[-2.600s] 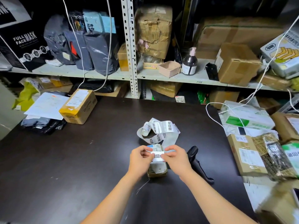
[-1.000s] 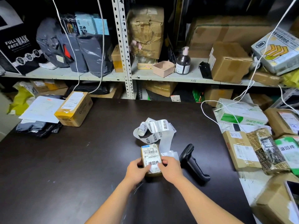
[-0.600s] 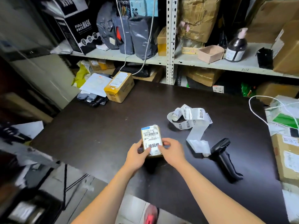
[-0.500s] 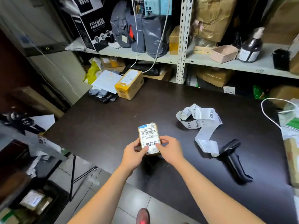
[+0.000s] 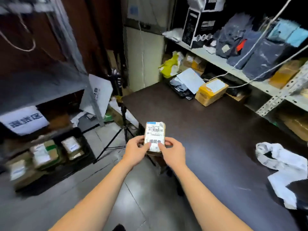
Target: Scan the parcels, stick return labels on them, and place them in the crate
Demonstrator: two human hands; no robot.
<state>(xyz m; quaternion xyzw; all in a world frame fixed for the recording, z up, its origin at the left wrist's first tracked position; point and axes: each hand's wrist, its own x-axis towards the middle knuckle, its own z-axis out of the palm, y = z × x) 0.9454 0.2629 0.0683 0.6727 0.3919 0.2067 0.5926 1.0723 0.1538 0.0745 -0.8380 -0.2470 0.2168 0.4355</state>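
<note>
Brown parcel [image 5: 155, 125], white barcode label [image 5: 155, 130]; dark table [image 5: 216, 139].

Dim room, upper corners near black. Faint sheen on the dark tabletop [image 5: 225, 134]. Heavy motion blur on my left: the crate [image 5: 84, 147] smears. Shelf [image 5: 215, 61] lines bow toward the edge. Centre parcel [image 5: 155, 135] sharp; I read its label.

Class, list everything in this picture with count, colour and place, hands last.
Small brown cardboard parcel with white labels: one, brown, held at table's left edge.
Dark wooden table: one, dark brown, right.
Yellow-taped cardboard box: one, tan, table's far end.
White paper label strip: one, white, table's right.
Black plastic crate: one, black, floor left.
Labelled parcels: at least three, brown, in crate.
Left hand: one, holds parcel's left side.
Right hand: one, holds parcel's right side.
</note>
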